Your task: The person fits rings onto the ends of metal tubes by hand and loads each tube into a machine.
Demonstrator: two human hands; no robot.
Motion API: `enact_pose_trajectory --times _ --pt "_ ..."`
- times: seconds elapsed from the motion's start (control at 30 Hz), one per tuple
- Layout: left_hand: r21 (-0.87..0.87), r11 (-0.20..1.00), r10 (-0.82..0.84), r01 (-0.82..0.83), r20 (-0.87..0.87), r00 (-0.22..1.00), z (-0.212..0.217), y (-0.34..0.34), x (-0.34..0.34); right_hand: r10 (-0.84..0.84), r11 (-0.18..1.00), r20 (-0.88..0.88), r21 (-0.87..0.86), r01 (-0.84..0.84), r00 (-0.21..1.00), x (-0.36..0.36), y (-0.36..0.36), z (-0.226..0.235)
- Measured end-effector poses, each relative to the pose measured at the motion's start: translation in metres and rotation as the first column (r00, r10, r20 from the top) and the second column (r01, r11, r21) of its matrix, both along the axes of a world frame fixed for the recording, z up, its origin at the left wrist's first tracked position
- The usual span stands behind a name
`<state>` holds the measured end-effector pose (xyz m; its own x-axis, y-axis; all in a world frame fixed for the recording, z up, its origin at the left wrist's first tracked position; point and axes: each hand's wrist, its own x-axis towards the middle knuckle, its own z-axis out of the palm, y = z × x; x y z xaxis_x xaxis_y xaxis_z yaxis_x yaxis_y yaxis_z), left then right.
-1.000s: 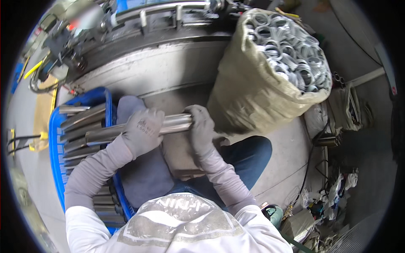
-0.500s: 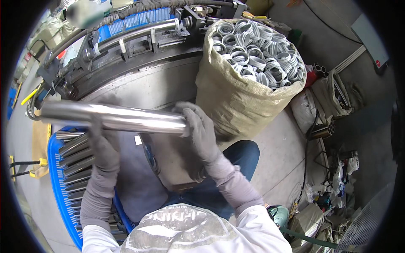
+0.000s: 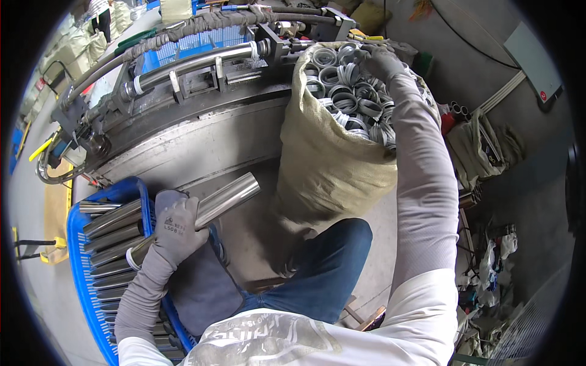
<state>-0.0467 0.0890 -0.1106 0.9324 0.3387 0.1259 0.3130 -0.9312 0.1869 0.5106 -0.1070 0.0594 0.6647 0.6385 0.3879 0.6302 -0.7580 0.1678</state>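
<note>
My left hand (image 3: pixel 177 227), in a grey glove, grips a shiny steel tube (image 3: pixel 229 196) that slants up to the right over my lap. My right hand (image 3: pixel 379 61), also gloved, reaches far up into a tan woven sack (image 3: pixel 329 165) packed with several grey metal rings (image 3: pixel 342 91); its fingers rest among the rings and whether they hold one cannot be seen. A blue plastic crate (image 3: pixel 82 287) at my left holds several more steel tubes lying side by side.
A large curved metal machine bed (image 3: pixel 183 140) with a clamped tube and hoses runs across the top left. More sacks and pipes lie at the right by the wall. My blue trouser leg (image 3: pixel 317 274) is below the sack. A yellow stand sits at the far left.
Earlier both hands held the tube level. My right hand has let go and reached up into the sack of rings. My left hand has lowered the tube, which now slants.
</note>
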Motion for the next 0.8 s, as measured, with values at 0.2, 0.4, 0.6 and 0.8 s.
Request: enact_pose_trajectory --times 0.2,0.4,0.6,0.8 --pt "-0.006 1.0 0.017 -0.017 -0.038 0.999 0.008 0.005 -0.008 0.159 0.985 0.091 0.058 -0.165 0.983 -0.094 -0.036 -0.01" --pt "0.002 1.0 -0.009 0.01 -0.028 1.0 0.006 0.004 -0.013 0.13 0.991 -0.142 0.036 -0.126 0.981 -0.147 -0.064 -0.012" --pt "0.016 1.0 0.016 -0.015 -0.04 0.999 0.01 -0.001 -0.016 0.227 0.973 -0.212 0.087 -0.213 0.951 -0.16 -0.083 -0.013" --pt "0.032 0.999 -0.002 0.004 -0.052 0.999 0.012 0.0 -0.015 0.015 1.0 0.074 0.007 -0.015 0.997 -0.195 -0.081 -0.011"
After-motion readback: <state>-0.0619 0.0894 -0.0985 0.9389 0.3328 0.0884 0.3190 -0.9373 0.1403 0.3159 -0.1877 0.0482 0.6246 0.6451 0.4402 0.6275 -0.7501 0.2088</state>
